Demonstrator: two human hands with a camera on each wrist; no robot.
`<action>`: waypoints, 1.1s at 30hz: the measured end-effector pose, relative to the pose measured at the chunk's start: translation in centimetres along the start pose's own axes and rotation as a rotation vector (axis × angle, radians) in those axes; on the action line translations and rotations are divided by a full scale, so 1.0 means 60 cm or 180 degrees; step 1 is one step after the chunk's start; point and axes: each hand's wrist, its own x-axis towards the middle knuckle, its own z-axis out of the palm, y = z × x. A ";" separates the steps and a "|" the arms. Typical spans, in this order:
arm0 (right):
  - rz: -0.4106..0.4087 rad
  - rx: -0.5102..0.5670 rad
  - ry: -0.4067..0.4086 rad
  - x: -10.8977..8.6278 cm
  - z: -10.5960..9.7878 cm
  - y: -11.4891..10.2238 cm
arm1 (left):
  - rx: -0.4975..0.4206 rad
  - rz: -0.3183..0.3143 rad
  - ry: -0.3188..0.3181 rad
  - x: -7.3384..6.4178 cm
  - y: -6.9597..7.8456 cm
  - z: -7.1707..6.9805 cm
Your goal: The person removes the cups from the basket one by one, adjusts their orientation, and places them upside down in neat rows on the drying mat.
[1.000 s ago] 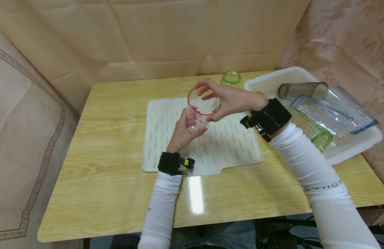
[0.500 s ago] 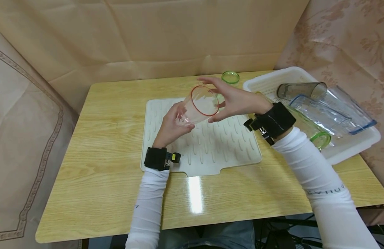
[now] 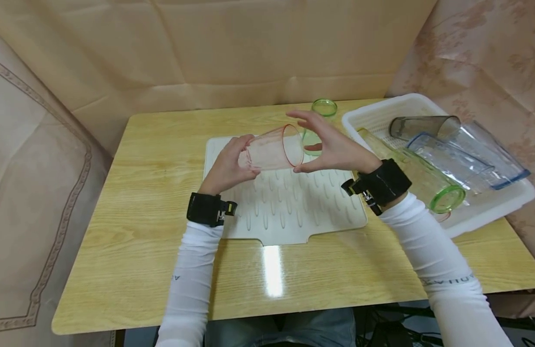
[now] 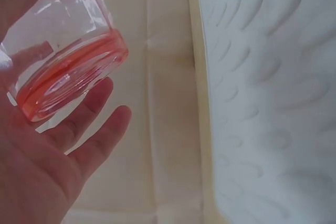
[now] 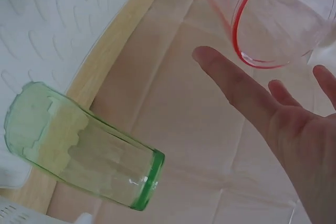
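My left hand (image 3: 228, 164) grips a clear drinking glass (image 3: 267, 150) with a reddish tint by its base end, tipped on its side so the red rim faces right. In the left wrist view the thick red base (image 4: 73, 80) lies against that hand, with two fingers stretched out past it. My right hand (image 3: 330, 147) is spread at the mouth of the glass, its thumb right at the lower rim. Its fingers (image 5: 231, 74) are extended and hold nothing in the right wrist view. Behind it, a green glass (image 5: 105, 153) stands upside down at the mat's back edge.
A white ridged drying mat (image 3: 285, 224) lies below both hands on the wooden table (image 3: 133, 231). To the right, a white basket (image 3: 508, 205) holds several glasses lying down, including a grey one (image 3: 417, 126) and a green one (image 3: 447, 198). A cloth backdrop (image 3: 233, 58) hangs behind.
The reddish glass has gone from mouth-up to lying sideways, its base swung left with my left hand. My right hand has let go of the rim and moved slightly right, fingers spread.
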 end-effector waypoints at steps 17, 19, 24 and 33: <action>0.0086 -0.0006 0.0243 -0.010 0.016 -0.031 | 0.0737 -0.0014 -0.0400 0.043 0.044 -0.026; 0.0068 -0.0014 0.0280 -0.011 0.018 -0.027 | 0.0816 -0.0022 -0.0427 0.045 0.050 -0.027; 0.0033 -0.0030 0.0397 -0.014 0.023 -0.016 | 0.0934 -0.0045 -0.0463 0.046 0.061 -0.025; -0.0112 0.0041 0.0530 -0.020 0.026 -0.002 | 0.0813 -0.0045 -0.0489 0.046 0.065 -0.020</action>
